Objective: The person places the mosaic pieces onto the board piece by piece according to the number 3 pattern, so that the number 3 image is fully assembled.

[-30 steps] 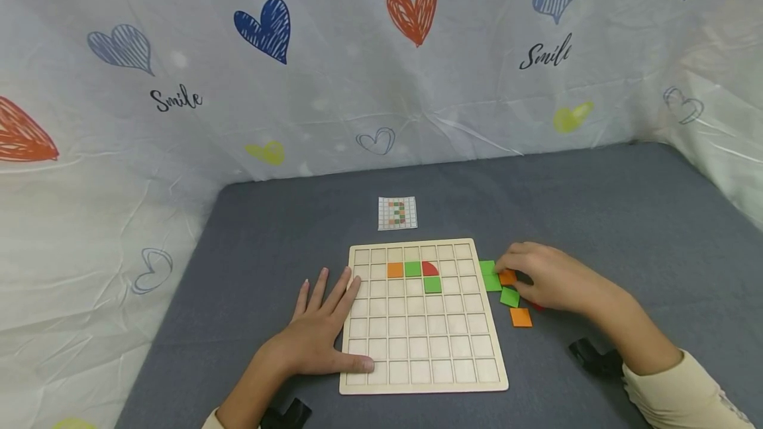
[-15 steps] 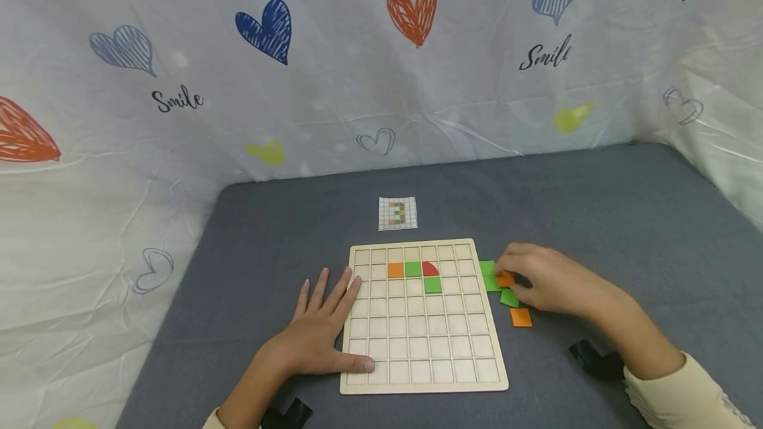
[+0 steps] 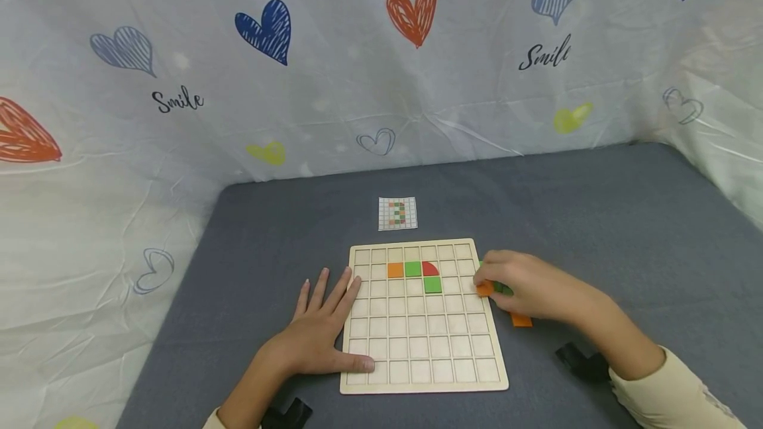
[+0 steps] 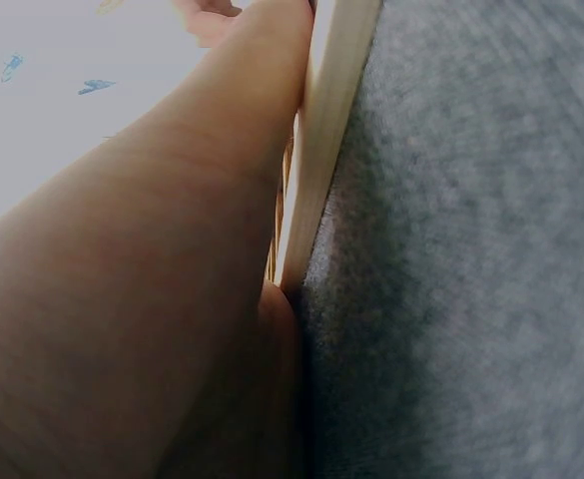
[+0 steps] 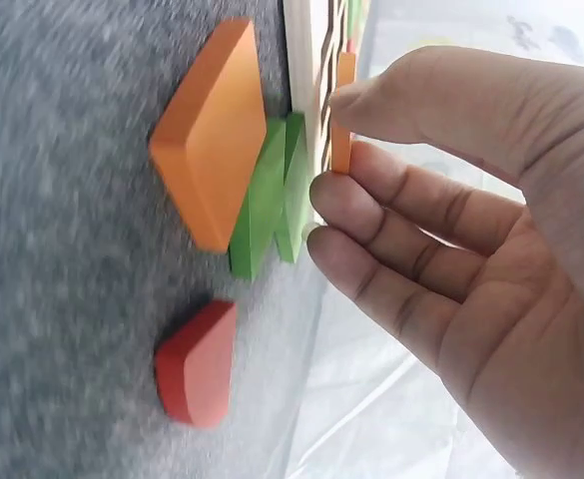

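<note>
My left hand (image 3: 322,333) rests with spread fingers on the left edge of a wooden grid board (image 3: 417,349). Near the board's right edge, my right hand (image 3: 536,286) pinches an orange square tile (image 5: 341,150) between thumb and fingertips. In the head view this orange tile overlaps the board's edge. Set in the grid are an orange square (image 3: 395,270), a green square (image 3: 412,269) and a red quarter-circle (image 3: 430,269) in one row, with another green square (image 3: 432,285) below the red piece. The left wrist view shows mostly forearm and the board's side.
Beside the board lie another orange tile (image 5: 212,140), green tiles (image 5: 260,205) and a red rounded piece (image 5: 200,364), partly hidden by my right hand in the head view. A small printed grid card (image 3: 397,213) lies behind the board on the grey cloth (image 3: 286,230).
My right hand has lifted the orange tile from the loose pieces and moved left with it to the board's right edge. The left hand has stayed still.
</note>
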Demonstrator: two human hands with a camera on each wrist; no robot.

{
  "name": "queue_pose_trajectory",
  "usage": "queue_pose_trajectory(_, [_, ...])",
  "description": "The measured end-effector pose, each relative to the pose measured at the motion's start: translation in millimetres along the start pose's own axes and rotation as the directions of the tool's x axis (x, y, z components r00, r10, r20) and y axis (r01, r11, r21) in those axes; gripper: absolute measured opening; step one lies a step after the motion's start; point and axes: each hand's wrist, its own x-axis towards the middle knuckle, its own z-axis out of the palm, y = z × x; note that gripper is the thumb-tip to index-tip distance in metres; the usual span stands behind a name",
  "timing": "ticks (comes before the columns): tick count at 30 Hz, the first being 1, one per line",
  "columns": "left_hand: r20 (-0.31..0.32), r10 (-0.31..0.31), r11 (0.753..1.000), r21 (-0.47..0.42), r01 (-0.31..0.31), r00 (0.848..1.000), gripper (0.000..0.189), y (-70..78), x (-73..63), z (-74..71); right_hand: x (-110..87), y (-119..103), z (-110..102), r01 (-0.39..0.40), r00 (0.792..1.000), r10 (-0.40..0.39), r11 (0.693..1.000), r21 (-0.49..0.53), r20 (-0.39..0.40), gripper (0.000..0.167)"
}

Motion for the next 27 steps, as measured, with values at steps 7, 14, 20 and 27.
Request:
queue_pose_trajectory(7, [-0.003, -0.004, 1.0, 0.004, 0.004, 1.0, 0.126, 0.0, 0.3, -0.3, 5.8, -7, 7, 0.063, 0.998, -0.062, 0.998, 0.014, -0.009, 0.026])
queue_pose_trajectory(14, [0.001, 0.003, 1.0, -0.006, -0.003, 1.0, 0.125, 0.8, -0.2, -0.7, 13.8, -15, 14, 0.148, 0.989, -0.148, 0.989, -0.002, -0.021, 0.024])
queue_pose_trajectory(20, [-0.007, 0.009, 1.0, -0.008, -0.009, 1.0, 0.126, -0.2, -0.2, 0.1, 20.8, -21, 16, 0.179, 0.983, -0.181, 0.983, -0.042, -0.033, 0.024])
queue_pose_trajectory(27, [-0.007, 0.009, 1.0, -0.007, -0.009, 1.0, 0.126, -0.2, -0.4, 0.5, 28.6, -29, 18, 0.184, 0.982, -0.185, 0.981, -0.064, -0.022, 0.021])
